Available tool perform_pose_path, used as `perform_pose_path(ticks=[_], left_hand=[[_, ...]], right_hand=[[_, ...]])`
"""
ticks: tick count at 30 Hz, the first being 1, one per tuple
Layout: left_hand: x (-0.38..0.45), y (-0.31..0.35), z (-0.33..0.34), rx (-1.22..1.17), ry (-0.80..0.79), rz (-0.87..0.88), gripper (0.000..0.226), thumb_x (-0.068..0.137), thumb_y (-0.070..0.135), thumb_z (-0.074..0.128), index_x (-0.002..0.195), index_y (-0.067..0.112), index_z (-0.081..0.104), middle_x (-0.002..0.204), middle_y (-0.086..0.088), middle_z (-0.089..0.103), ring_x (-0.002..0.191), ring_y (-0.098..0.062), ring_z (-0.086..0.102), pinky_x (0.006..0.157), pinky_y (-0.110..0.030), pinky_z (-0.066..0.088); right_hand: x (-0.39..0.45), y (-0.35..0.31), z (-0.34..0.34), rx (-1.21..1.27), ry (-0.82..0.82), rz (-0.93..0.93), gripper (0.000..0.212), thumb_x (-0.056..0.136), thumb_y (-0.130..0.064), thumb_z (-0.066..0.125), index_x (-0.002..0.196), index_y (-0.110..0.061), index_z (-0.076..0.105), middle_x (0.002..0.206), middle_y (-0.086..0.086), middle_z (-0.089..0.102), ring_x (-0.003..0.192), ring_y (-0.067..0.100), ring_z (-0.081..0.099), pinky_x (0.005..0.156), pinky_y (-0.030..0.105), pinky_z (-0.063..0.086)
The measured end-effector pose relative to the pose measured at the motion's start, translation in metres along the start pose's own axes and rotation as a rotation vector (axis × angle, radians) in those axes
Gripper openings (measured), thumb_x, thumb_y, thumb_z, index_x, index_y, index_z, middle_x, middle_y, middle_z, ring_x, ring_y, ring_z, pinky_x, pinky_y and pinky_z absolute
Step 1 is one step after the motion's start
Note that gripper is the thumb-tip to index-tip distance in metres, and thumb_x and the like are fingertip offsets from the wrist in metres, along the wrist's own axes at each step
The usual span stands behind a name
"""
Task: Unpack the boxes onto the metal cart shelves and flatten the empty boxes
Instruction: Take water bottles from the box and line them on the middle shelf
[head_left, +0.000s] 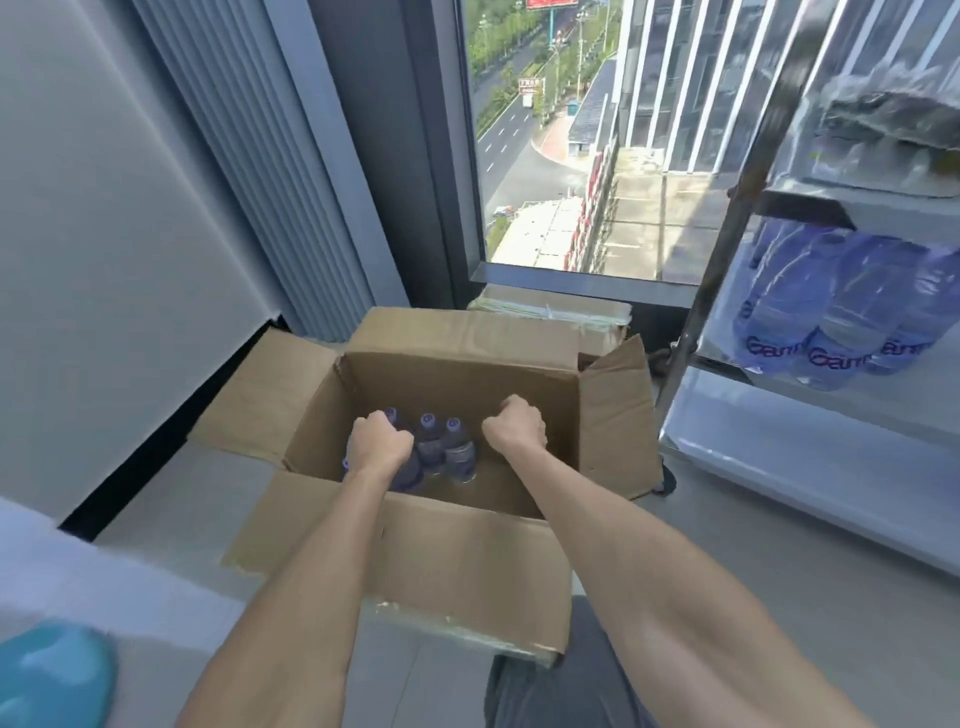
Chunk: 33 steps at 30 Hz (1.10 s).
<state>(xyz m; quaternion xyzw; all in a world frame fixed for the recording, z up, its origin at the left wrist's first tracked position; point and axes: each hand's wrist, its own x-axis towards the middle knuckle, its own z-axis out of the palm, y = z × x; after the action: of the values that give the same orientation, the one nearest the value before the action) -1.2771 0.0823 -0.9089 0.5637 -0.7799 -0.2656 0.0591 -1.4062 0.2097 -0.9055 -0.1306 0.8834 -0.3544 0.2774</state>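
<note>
Both forearms reach down; left hand (381, 442) and right hand (515, 423) fisted inside box (457, 374).

We look down on a pale grey floor (779, 561) lit by strong daylight. To our left stands a smooth light grey wall (104, 234) with a dark strip along its base, and beside it a panel of fine vertical ribs (249, 156). Ahead, a dark-framed window (571, 130) reaches nearly to the floor. Through it we see a road lined with trees far below and a neighbouring building with pale vertical fins.
</note>
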Motion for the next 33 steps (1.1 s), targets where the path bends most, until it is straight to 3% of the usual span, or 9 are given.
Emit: perform_pose_path(ticks=[4, 13, 17, 21, 24, 27, 29, 32, 33], left_hand=[[0.041, -0.022, 0.016, 0.001, -0.044, -0.106, 0.036, 0.088, 0.02, 0.061, 0.119, 0.001, 0.061, 0.125, -0.021, 0.06, 0.114, -0.039, 0.058, 0.094, -0.041, 0.05], [0.116, -0.039, 0.093, -0.017, -0.13, -0.329, 0.044, 0.086, 0.02, 0.067, 0.122, -0.004, 0.058, 0.126, -0.023, 0.062, 0.116, -0.038, 0.059, 0.097, -0.04, 0.05], [0.139, -0.044, 0.128, -0.053, -0.22, -0.43, 0.055, 0.085, 0.027, 0.072, 0.129, -0.001, 0.056, 0.13, -0.02, 0.062, 0.119, -0.035, 0.059, 0.101, -0.042, 0.049], [0.137, -0.044, 0.153, 0.269, -0.338, -0.375, 0.049, 0.085, 0.031, 0.068, 0.125, 0.005, 0.059, 0.133, -0.017, 0.06, 0.122, -0.034, 0.057, 0.096, -0.039, 0.049], [0.132, -0.044, 0.162, 0.565, -0.471, -0.29, 0.048, 0.08, 0.039, 0.068, 0.121, 0.016, 0.062, 0.131, -0.009, 0.062, 0.12, -0.03, 0.059, 0.094, -0.039, 0.05], [0.124, -0.037, 0.164, 0.789, -0.669, -0.304, 0.062, 0.068, 0.05, 0.078, 0.121, 0.022, 0.062, 0.127, -0.001, 0.062, 0.117, -0.026, 0.06, 0.091, -0.038, 0.05], [0.122, -0.03, 0.166, 0.908, -0.738, -0.297, 0.071, 0.065, 0.058, 0.079, 0.125, 0.027, 0.059, 0.131, 0.003, 0.06, 0.121, -0.025, 0.058, 0.093, -0.039, 0.045], [0.118, -0.028, 0.174, 1.092, -0.827, -0.269, 0.079, 0.064, 0.061, 0.081, 0.132, 0.031, 0.052, 0.138, 0.005, 0.054, 0.129, -0.026, 0.05, 0.106, -0.043, 0.037], [0.115, -0.03, 0.176, 1.144, -0.83, -0.254, 0.079, 0.068, 0.059, 0.08, 0.135, 0.032, 0.049, 0.142, 0.005, 0.05, 0.133, -0.028, 0.047, 0.108, -0.047, 0.034]], right_hand=[[0.039, 0.034, 0.037, -0.103, -0.043, 0.102, 0.044, 0.088, -0.019, 0.058, 0.131, -0.013, 0.051, 0.137, 0.016, 0.049, 0.128, 0.036, 0.047, 0.104, 0.042, 0.043], [0.132, 0.048, 0.096, -0.157, -0.171, 0.031, 0.051, 0.085, -0.016, 0.065, 0.133, -0.01, 0.051, 0.13, 0.017, 0.058, 0.12, 0.036, 0.057, 0.091, 0.037, 0.049], [0.155, 0.052, 0.119, -0.206, -0.262, -0.027, 0.042, 0.082, -0.024, 0.07, 0.121, -0.013, 0.06, 0.119, 0.014, 0.065, 0.11, 0.035, 0.063, 0.081, 0.034, 0.049], [0.157, 0.084, 0.143, -0.447, -0.523, -0.046, 0.045, 0.083, -0.038, 0.073, 0.119, -0.012, 0.063, 0.119, 0.011, 0.066, 0.103, 0.032, 0.065, 0.082, 0.035, 0.051], [0.15, 0.108, 0.152, -0.549, -0.679, 0.044, 0.075, 0.069, -0.064, 0.077, 0.122, -0.015, 0.059, 0.114, 0.006, 0.063, 0.095, 0.029, 0.061, 0.076, 0.033, 0.047], [0.139, 0.113, 0.157, -0.61, -0.762, 0.092, 0.107, 0.058, -0.087, 0.065, 0.136, -0.015, 0.053, 0.136, 0.01, 0.058, 0.12, 0.033, 0.057, 0.086, 0.036, 0.045], [0.136, 0.108, 0.154, -0.609, -0.852, 0.076, 0.119, 0.05, -0.089, 0.066, 0.14, -0.014, 0.049, 0.143, 0.01, 0.053, 0.124, 0.032, 0.053, 0.088, 0.038, 0.044], [0.13, 0.103, 0.147, -0.642, -0.923, -0.087, 0.093, 0.054, -0.076, 0.079, 0.122, -0.016, 0.059, 0.131, 0.006, 0.062, 0.1, 0.027, 0.059, 0.077, 0.033, 0.046], [0.128, 0.104, 0.144, -0.655, -0.924, -0.146, 0.089, 0.059, -0.068, 0.082, 0.126, -0.015, 0.057, 0.132, 0.006, 0.061, 0.103, 0.028, 0.059, 0.08, 0.033, 0.047]])
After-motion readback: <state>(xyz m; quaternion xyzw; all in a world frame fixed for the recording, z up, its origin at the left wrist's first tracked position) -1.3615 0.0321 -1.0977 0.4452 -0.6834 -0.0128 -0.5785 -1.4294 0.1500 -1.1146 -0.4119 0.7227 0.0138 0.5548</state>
